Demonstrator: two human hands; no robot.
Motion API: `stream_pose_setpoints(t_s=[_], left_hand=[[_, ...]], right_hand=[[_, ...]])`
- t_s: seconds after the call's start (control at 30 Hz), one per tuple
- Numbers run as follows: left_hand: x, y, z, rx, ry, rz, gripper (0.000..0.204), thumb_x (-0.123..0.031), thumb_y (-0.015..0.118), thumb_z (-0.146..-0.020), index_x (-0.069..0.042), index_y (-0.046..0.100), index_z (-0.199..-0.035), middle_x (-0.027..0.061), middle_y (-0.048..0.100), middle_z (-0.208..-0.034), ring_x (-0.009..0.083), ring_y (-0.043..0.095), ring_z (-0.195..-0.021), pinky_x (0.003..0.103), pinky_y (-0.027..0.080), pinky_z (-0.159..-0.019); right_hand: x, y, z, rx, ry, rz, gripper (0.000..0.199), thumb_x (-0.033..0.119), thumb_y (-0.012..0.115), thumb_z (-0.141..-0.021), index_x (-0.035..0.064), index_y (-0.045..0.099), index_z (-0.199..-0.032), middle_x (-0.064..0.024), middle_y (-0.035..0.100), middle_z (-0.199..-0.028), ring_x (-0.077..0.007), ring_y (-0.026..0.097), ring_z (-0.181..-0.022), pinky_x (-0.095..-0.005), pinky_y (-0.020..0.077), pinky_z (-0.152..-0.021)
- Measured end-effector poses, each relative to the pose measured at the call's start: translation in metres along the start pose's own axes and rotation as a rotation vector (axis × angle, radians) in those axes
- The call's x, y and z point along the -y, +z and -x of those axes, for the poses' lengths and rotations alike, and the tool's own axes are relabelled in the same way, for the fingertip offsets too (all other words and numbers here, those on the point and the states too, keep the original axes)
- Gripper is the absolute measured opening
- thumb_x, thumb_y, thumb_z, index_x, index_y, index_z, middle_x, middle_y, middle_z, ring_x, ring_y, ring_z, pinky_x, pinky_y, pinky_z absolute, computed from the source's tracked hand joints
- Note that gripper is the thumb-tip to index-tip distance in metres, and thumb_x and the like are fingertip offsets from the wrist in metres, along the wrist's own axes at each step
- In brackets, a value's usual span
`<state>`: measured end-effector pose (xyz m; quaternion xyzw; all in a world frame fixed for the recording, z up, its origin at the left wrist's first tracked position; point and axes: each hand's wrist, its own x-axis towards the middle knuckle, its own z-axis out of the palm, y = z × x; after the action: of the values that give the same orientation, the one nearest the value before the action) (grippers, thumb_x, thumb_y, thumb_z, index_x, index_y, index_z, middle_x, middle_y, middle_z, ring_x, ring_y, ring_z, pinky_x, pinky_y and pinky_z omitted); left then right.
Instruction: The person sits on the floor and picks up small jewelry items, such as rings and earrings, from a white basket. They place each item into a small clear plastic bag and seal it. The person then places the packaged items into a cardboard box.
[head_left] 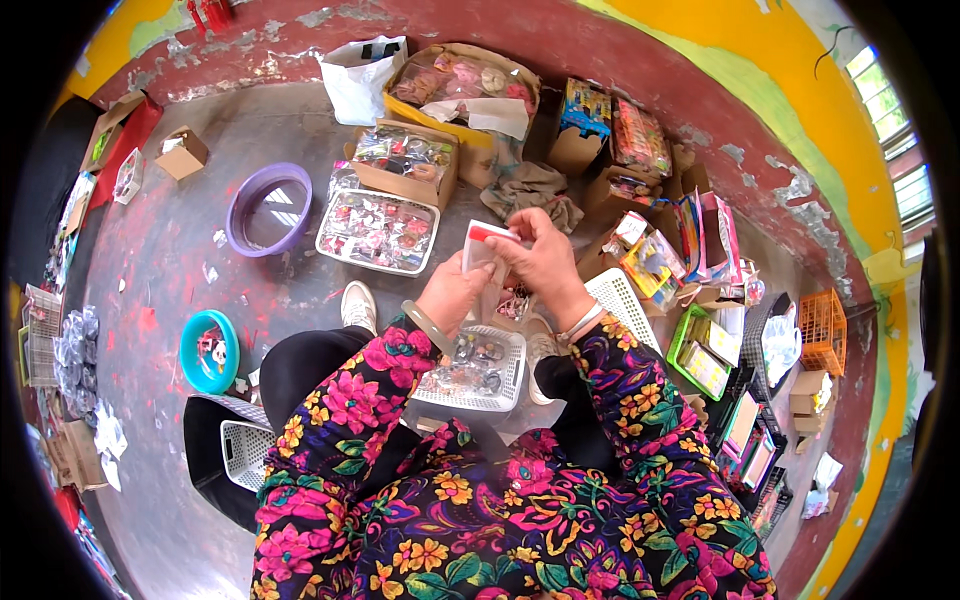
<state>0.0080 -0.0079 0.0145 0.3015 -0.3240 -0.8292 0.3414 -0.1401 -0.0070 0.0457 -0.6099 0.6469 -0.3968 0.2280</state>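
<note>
Centrally, both hands pinch a small clear packet (487,247) above the white basket (505,392): left hand (452,293) steadies below, right hand (545,262) grips its top edge.

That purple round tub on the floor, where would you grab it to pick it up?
Probably by the rim. The purple tub stands upright and open-topped on the floor, apart from the tray of packets beside it. Its thin raised rim is free all round, so a hand coming from above could pinch the near edge, fingers inside and thumb outside.
</note>
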Motion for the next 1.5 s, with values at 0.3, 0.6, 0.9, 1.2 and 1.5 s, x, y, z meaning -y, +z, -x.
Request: stream_pose_setpoints(t_s=[0.3, 0.6, 0.9, 1.2, 1.5], left_hand=[[-0.005, 0.008, 0.002, -0.042, 0.067, 0.07, 0.024, -0.012, 0.045, -0.09, -0.003, 0.046, -0.112, 0.0093, 0.058, -0.093, 0.0176, 0.06, -0.078, 0.03, 0.051, -0.069], [0.005, 0.002, -0.005, -0.121, 0.209, -0.024, 0.02, -0.007, 0.041, -0.09, -0.003, 0.048, -0.109, 0.0067, 0.058, -0.092, 0.0156, 0.06, -0.076, 0.028, 0.051, -0.067], [0.001, 0.004, -0.002, -0.213, 0.142, -0.017, 0.021, -0.007, 0.042, -0.09, -0.003, 0.049, -0.109, 0.0065, 0.058, -0.094, 0.0153, 0.059, -0.078, 0.027, 0.049, -0.066], [0.002, 0.004, -0.003, -0.109, 0.194, 0.016, 0.024, -0.008, 0.041, -0.09, -0.002, 0.047, -0.112, 0.007, 0.057, -0.097, 0.017, 0.06, -0.08, 0.03, 0.051, -0.071], [-0.002, 0.003, 0.001, -0.087, 0.091, 0.133, 0.026, -0.01, 0.045, -0.089, -0.004, 0.046, -0.114, 0.0074, 0.057, -0.098, 0.0181, 0.06, -0.082, 0.031, 0.05, -0.072]], right_hand=[[0.008, -0.005, 0.004, -0.01, -0.083, -0.166, 0.022, 0.025, 0.066, -0.076, 0.0042, 0.058, -0.073, -0.0038, 0.054, -0.063, -0.0171, 0.051, -0.057, -0.0282, 0.0407, -0.054], [0.004, -0.002, 0.006, -0.072, -0.419, 0.488, 0.022, 0.027, 0.063, -0.073, 0.0083, 0.057, -0.063, -0.0051, 0.054, -0.065, -0.0248, 0.052, -0.066, -0.0368, 0.0406, -0.06], [0.015, -0.002, 0.005, -0.087, -0.734, 0.241, 0.017, 0.02, 0.066, -0.072, 0.0056, 0.059, -0.067, -0.008, 0.056, -0.065, -0.0266, 0.054, -0.062, -0.0336, 0.0429, -0.056], [0.002, 0.001, 0.007, 0.137, 0.006, -0.136, 0.024, 0.021, 0.064, -0.078, -0.0002, 0.056, -0.07, -0.0085, 0.053, -0.068, -0.0186, 0.058, -0.056, -0.0294, 0.0453, -0.046], [0.008, -0.004, 0.003, 0.003, -0.482, 0.208, 0.012, 0.014, 0.06, -0.078, 0.0043, 0.057, -0.072, -0.0058, 0.051, -0.068, -0.0185, 0.056, -0.061, -0.0313, 0.0444, -0.051]])
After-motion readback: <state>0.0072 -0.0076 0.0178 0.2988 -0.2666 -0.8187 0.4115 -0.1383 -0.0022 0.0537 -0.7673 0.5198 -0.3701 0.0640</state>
